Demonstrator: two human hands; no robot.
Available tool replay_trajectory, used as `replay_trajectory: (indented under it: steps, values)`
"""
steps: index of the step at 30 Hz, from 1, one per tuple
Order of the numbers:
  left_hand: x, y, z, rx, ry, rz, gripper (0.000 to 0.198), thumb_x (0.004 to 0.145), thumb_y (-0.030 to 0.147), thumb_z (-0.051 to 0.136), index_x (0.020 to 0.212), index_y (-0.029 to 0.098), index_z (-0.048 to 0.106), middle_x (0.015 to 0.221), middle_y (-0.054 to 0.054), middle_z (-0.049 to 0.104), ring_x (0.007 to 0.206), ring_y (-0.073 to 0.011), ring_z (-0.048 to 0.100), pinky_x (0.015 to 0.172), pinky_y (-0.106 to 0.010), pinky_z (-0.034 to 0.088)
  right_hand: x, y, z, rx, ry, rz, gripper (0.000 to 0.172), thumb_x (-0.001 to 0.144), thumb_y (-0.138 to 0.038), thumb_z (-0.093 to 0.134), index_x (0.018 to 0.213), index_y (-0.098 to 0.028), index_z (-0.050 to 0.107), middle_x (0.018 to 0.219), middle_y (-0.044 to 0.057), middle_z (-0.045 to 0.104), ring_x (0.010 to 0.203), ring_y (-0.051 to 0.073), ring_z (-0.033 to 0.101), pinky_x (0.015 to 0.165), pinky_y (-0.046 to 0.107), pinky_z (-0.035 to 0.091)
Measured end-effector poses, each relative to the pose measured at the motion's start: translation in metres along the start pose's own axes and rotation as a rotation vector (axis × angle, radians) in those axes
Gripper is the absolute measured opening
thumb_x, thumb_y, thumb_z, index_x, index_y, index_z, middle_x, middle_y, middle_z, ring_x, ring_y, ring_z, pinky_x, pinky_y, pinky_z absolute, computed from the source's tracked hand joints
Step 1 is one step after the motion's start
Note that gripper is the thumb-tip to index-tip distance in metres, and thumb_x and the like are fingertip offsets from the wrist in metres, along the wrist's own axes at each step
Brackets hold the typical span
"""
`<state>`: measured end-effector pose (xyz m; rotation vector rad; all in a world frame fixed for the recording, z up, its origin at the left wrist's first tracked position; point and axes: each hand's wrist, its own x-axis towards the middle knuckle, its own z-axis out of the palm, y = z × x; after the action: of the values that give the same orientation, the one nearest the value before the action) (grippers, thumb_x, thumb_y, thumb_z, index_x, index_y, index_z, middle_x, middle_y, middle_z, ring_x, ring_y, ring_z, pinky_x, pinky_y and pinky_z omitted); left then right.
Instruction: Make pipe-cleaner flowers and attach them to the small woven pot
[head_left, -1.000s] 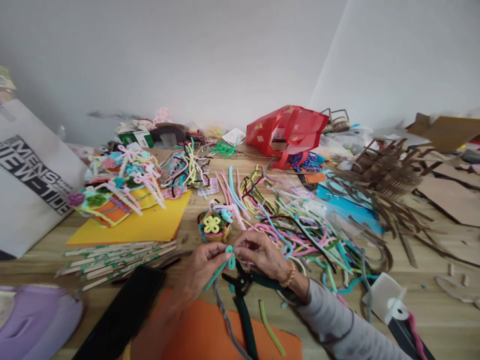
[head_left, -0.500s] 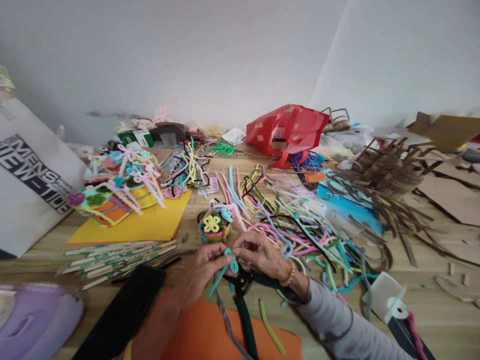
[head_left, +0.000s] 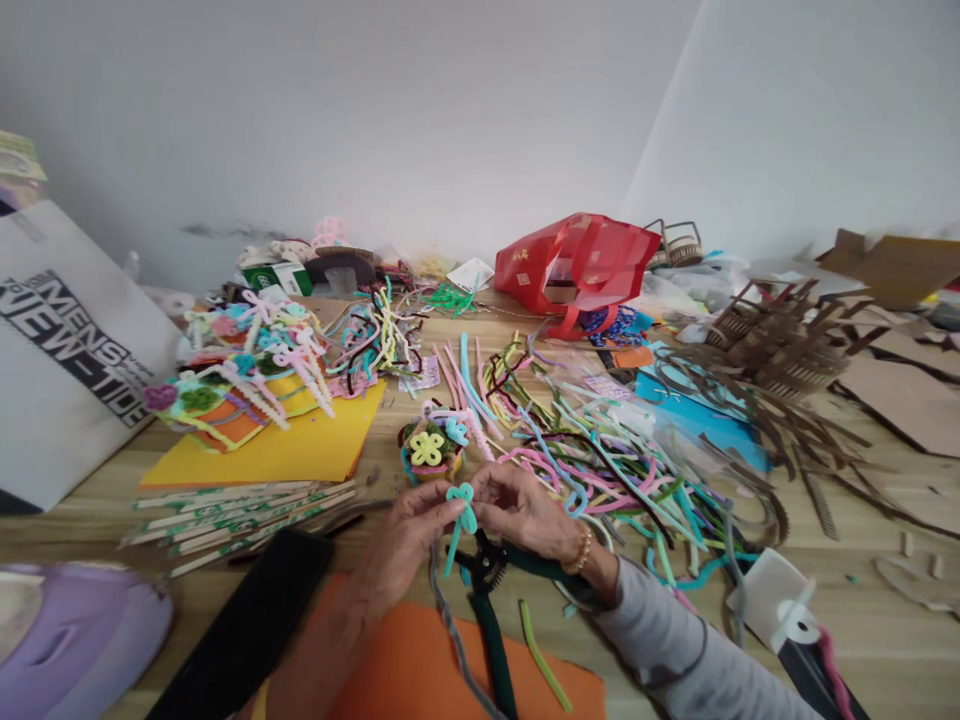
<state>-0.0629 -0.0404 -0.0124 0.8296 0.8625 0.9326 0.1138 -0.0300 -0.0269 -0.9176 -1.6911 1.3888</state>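
Observation:
A turquoise pipe cleaner [head_left: 466, 508], bent into small loops with a straight tail hanging down, is pinched in my left hand [head_left: 409, 535]. My right hand [head_left: 525, 508] has its thumb and forefinger pressed together at the loops' right side, gripping the same piece. Just beyond my fingers stands a small basket of pipe-cleaner flowers [head_left: 427, 448], with a yellow flower at its front. Below my hands lie dark green-handled pliers [head_left: 489, 565]. A grey pipe cleaner [head_left: 450, 625] and a short lime one [head_left: 541, 655] rest over an orange sheet [head_left: 420, 665].
Loose pipe cleaners [head_left: 600, 460] spread to the right. Finished flower baskets [head_left: 240, 370] stand on yellow sheets [head_left: 262, 465] at left. Paper-wrapped sticks [head_left: 240, 515], a black phone [head_left: 247, 620], a red bag [head_left: 577, 255] and brown woven baskets [head_left: 787, 340] surround the work spot.
The turquoise pipe cleaner has turned and shows more loops at its top; its tail hangs more upright. Both hands keep nearly the same place. The view has shifted slightly.

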Motion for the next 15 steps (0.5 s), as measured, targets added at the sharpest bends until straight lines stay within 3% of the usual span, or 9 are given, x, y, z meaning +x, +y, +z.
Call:
replay_trajectory:
  steps: [7,15]
  values:
    - [0.0004,0.0002,0.0002,-0.01,0.024,0.064,0.018,0.062,0.032,0.081,0.068,0.018,0.072,0.065,0.001,0.068,0.064,-0.0115,0.056,0.065,-0.023,0.043,0.0002,0.0025,0.0001,0.09,-0.129,0.034,0.029,0.078,-0.04,0.07,0.087,-0.015,0.058,0.066,-0.004,0.053,0.056,0.008,0.046,0.052,0.019,0.037]
    - [0.0047,-0.0068,-0.0061,-0.019,0.044,0.109,0.016,0.063,0.03,0.081,0.068,0.018,0.071,0.066,0.001,0.067,0.061,-0.0115,0.054,0.062,-0.025,0.041,0.0009,-0.0002,-0.0005,0.128,-0.116,0.041,0.03,0.081,-0.045,0.067,0.083,-0.016,0.06,0.06,-0.005,0.048,0.05,0.007,0.039,0.047,0.019,0.031]
